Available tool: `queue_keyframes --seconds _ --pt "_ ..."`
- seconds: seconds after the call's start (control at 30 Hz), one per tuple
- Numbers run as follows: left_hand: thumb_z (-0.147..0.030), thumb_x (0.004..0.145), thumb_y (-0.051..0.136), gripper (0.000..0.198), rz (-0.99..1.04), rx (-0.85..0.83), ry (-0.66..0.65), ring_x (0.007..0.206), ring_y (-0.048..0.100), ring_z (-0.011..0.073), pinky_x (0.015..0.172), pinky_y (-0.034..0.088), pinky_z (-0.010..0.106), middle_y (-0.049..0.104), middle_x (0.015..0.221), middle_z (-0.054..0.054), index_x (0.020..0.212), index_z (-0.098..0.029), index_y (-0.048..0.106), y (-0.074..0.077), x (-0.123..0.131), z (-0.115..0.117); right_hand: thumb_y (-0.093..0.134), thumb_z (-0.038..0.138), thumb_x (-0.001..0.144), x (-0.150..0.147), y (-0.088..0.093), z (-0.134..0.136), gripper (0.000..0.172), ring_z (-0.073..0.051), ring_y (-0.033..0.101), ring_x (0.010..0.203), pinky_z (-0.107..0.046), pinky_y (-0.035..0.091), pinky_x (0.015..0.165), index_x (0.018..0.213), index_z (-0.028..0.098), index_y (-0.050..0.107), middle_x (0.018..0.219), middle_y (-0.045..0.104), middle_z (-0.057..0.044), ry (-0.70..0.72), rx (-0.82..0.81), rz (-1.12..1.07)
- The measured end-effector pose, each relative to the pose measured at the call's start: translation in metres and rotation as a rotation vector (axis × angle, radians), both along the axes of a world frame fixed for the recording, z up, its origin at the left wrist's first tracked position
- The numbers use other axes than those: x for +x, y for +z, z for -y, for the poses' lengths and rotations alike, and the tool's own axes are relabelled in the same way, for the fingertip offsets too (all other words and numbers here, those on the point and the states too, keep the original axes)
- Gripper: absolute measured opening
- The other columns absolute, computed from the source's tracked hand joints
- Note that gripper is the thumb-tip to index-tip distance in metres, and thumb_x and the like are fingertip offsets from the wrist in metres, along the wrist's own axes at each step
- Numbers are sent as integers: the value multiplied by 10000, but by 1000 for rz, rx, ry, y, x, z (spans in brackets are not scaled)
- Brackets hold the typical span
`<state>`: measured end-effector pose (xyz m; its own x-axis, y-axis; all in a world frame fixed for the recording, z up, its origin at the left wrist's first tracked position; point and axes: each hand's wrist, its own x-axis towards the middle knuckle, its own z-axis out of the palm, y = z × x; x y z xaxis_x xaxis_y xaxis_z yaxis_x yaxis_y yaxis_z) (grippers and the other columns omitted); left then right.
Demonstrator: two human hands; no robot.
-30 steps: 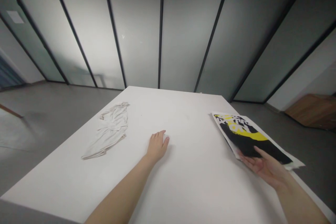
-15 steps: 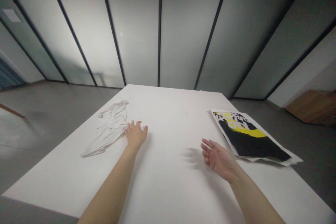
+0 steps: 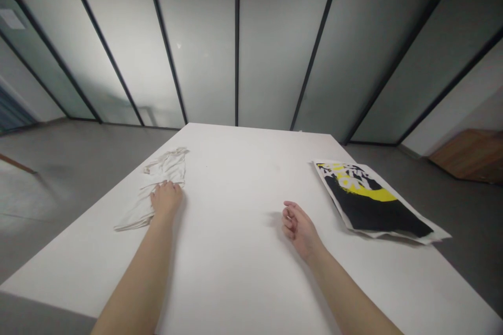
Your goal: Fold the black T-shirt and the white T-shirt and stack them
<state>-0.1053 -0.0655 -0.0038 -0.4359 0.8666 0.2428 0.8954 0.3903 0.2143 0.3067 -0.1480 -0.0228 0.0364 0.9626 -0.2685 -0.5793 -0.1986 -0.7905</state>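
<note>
Head view: left hand (image 3: 166,198) on cloth (image 3: 167,167), right hand (image 3: 299,227) free

The cloth lies crumpled near the left edge of the table (image 3: 236,282); a one-sided pull could bunch its loose folds. The left hand lies palm down over it, forearm stretched forward; whether the fingers pinch fabric, I cannot tell. The right hand hangs over the table, turned on its side, fingers loosely curled around nothing visible. Farther right, the print (image 3: 377,214) overhangs the table's edge, so a knock could slide it off.
</note>
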Motion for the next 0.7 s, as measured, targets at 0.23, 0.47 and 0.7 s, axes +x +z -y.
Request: queue_keyframes --seconds 0.23,0.47,0.7 --pt "-347 1009 424 405 264 200 -606 1273 654 281 1147 476 425 729 1325 134 1184 -194 756 11 87 9 888 388 732 -13 2 2 381 -111 556 577 -179 386 416 999 242 658 741 650 41 43 4 26" --pt "-386 1006 556 315 660 -282 -1503 1023 746 249 962 567 362 798 1106 69 1210 -278 771 32 173 73 860 507 808 -19 4 11 661 -204 719 938 -288 553 708 1377 315 584 1168 756 -41 249 43 109" --pt "-373 1030 516 318 587 19 -1167 1136 702 257 1042 511 402 766 1196 100 1235 -227 710 13 144 43 957 449 673 -18 -8 10 569 -118 607 650 -231 419 581 1127 178 748 841 750 -15 346 4 312"
